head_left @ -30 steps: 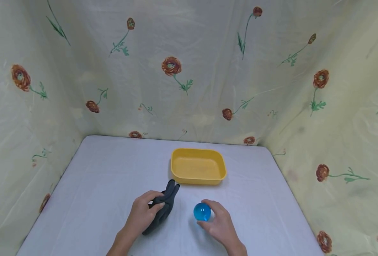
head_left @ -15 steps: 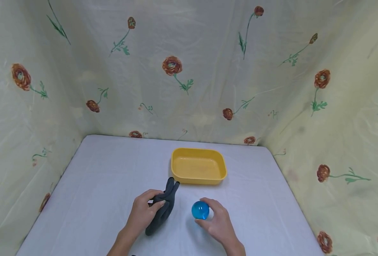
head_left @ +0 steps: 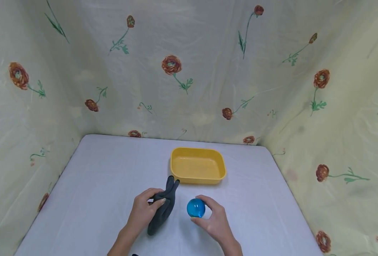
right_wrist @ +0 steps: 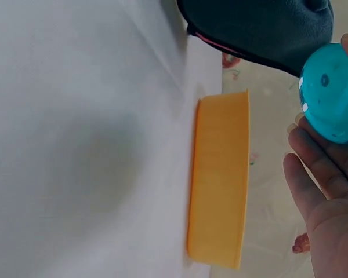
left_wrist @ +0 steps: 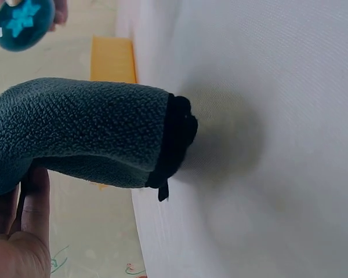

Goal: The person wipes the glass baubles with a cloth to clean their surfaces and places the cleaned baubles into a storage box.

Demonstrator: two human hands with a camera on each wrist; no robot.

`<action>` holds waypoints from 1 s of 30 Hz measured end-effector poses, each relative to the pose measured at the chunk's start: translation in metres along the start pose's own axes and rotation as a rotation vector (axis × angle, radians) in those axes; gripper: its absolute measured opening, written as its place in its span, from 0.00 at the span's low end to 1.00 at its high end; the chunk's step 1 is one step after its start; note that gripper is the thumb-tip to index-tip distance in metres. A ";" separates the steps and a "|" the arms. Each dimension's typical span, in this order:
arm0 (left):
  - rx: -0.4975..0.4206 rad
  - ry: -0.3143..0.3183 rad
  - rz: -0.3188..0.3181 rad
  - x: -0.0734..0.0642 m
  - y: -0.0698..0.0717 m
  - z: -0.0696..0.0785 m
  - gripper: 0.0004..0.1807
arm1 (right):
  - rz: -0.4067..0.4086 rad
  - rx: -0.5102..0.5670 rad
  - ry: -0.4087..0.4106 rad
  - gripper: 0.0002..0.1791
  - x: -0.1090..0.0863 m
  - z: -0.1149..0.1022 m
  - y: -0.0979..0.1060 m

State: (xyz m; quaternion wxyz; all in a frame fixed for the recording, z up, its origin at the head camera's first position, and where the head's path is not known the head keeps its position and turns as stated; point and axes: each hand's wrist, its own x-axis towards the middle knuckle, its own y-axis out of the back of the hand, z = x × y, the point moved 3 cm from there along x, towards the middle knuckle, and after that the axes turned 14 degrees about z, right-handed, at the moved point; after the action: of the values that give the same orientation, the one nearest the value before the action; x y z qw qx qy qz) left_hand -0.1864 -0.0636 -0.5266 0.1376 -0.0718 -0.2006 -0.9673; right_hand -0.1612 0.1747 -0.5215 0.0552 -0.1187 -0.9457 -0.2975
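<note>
My left hand (head_left: 141, 209) pinches a dark grey fleecy cloth item (head_left: 164, 214) with black edging. Two narrow ends of it stick up past the fingers, while the rest hangs below. In the left wrist view, the black-edged end of the fleecy item (left_wrist: 104, 119) is close over the white cloth. Between thumb and fingers, my right hand (head_left: 217, 220) holds a glossy see-through blue ball (head_left: 196, 208), to the right of the fleecy item. A star-like pattern shows in the ball (left_wrist: 23, 24) in the left wrist view. Part of the right hand's grip lies outside the right wrist view.
A yellow rectangular tray (head_left: 197, 180) stands beyond both hands on the white-covered table (head_left: 112, 167). Cream curtains with printed flowers (head_left: 205, 42) enclose the table at the back and both sides. A small black thing (head_left: 135, 255) shows at the bottom edge.
My right hand has brought the ball leftward and slightly up, closer to the fleecy item. The fleecy item's lower end has shifted a little to the right; my left hand keeps its pinch.
</note>
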 end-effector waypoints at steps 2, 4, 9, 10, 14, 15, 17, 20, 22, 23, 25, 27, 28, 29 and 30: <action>-0.010 -0.003 0.004 0.000 0.000 0.001 0.14 | 0.000 0.018 0.003 0.32 0.000 -0.004 0.001; -0.021 -0.008 0.004 0.001 0.000 0.002 0.13 | 0.005 0.036 0.014 0.32 0.000 -0.008 0.001; -0.037 0.015 0.002 0.001 -0.001 0.004 0.13 | 0.026 0.062 0.060 0.32 0.000 -0.015 0.004; -0.040 0.026 0.005 0.001 0.000 0.005 0.14 | 0.029 0.065 0.068 0.32 0.000 -0.015 0.004; -0.055 0.051 0.017 0.001 0.001 0.008 0.14 | 0.042 0.075 0.084 0.32 -0.001 -0.018 0.005; -0.056 0.055 0.020 0.001 0.001 0.008 0.14 | 0.045 0.082 0.083 0.32 -0.001 -0.019 0.005; -0.059 0.060 0.019 0.002 0.001 0.010 0.14 | 0.047 0.090 0.088 0.32 -0.001 -0.021 0.006; -0.070 0.068 0.016 0.002 0.000 0.011 0.14 | 0.049 0.102 0.093 0.32 0.000 -0.023 0.005; -0.083 0.070 0.013 0.003 0.000 0.013 0.14 | 0.048 0.107 0.102 0.32 0.000 -0.025 0.005; -0.092 0.067 0.012 0.003 0.000 0.014 0.14 | 0.047 0.109 0.107 0.32 0.000 -0.026 0.004; -0.107 0.058 0.008 0.003 0.000 0.016 0.13 | 0.047 0.115 0.110 0.32 0.000 -0.028 0.004; -0.118 0.049 0.005 0.003 0.000 0.018 0.13 | 0.045 0.116 0.118 0.33 0.001 -0.030 0.004; -0.123 0.049 0.004 0.003 0.000 0.019 0.13 | 0.042 0.117 0.121 0.33 0.001 -0.031 0.003; -0.128 0.048 0.003 0.003 -0.001 0.020 0.12 | 0.040 0.115 0.125 0.33 0.001 -0.032 0.003; -0.133 0.047 0.001 0.003 -0.001 0.021 0.12 | 0.037 0.115 0.129 0.33 0.002 -0.033 0.003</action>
State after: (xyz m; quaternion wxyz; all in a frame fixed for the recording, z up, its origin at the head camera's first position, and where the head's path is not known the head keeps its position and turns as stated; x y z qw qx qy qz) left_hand -0.1881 -0.0551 -0.5074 0.1376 -0.0581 -0.1325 -0.9799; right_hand -0.1610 0.1585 -0.4920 0.1284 -0.1133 -0.9534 -0.2486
